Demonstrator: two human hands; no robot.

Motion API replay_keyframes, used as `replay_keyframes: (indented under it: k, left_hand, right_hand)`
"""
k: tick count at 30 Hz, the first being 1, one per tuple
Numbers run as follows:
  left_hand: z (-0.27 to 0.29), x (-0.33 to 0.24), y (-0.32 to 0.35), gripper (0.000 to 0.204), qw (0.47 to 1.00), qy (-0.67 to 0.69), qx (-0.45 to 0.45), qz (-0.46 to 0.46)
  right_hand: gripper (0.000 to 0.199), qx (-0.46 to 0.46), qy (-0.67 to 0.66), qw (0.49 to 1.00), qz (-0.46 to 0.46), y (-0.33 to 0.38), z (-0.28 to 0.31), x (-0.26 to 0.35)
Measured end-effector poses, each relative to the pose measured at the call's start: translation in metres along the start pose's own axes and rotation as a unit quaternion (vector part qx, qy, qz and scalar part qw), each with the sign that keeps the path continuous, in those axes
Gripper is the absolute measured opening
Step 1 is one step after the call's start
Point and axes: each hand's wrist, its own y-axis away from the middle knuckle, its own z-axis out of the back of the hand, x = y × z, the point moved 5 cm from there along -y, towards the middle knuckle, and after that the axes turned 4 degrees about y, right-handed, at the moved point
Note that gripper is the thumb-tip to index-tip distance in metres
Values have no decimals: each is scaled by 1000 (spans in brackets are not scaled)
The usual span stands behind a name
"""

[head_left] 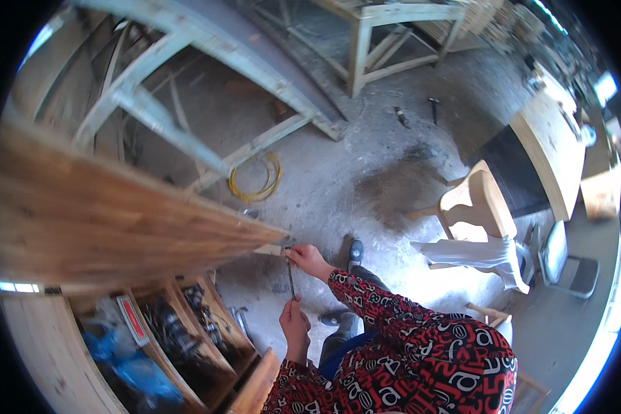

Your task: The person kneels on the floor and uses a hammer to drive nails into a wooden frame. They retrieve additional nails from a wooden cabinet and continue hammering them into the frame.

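Observation:
A thin dark strip [291, 278] runs between my two hands; whether it is a chain, a rod or a cord is too small to tell. My right hand [308, 261] pinches its upper end, close to the corner of a raised wooden lid [131, 214]. Lower down, the fingers of my left hand [294, 326] close on its other end. The lid stands tilted over a wooden chest [38, 345] with several compartments, to the left of my hands. Inside lie a blue plastic bag [141, 372], a red and white box [132, 319] and dark metal parts [176, 331].
A coiled yellow hose or cable [278, 181] lies on the concrete floor beyond the lid. Wooden trestle frames [162, 117] stand farther off. A hammer [434, 109] is on the floor. To the right are a wooden chair [486, 200] with white cloth and a folding chair [574, 276].

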Motion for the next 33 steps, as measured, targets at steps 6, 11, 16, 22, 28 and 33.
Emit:
replay_keyframes:
  k: [6,11,16,22,28,33]
  left_hand:
    - [-140,-100,-54,23,980,-115,95,-130]
    - [-275,-156,-104,23,958,-119,161,-203]
    - [-355,-164,-165,24,955,-169,167,-175]
    - [-481,-157,-253,19,937,-189,248,-160]
    - [-644,-203,-338,22,823,-335,338,-310]
    - [-773,-210,-394,22,782,-416,365,-287]
  right_hand:
    - [37,-108,-269,957,-6,-74,143,67]
    - [41,-260,-172,946,87,-119,304,94]
    - [53,-344,10,938,40,-141,418,101]
    - [23,-324,199,925,22,-169,532,43]
    - [24,-410,156,856,-274,-116,658,-94]
    - [29,-438,-267,845,-148,-134,738,-120]
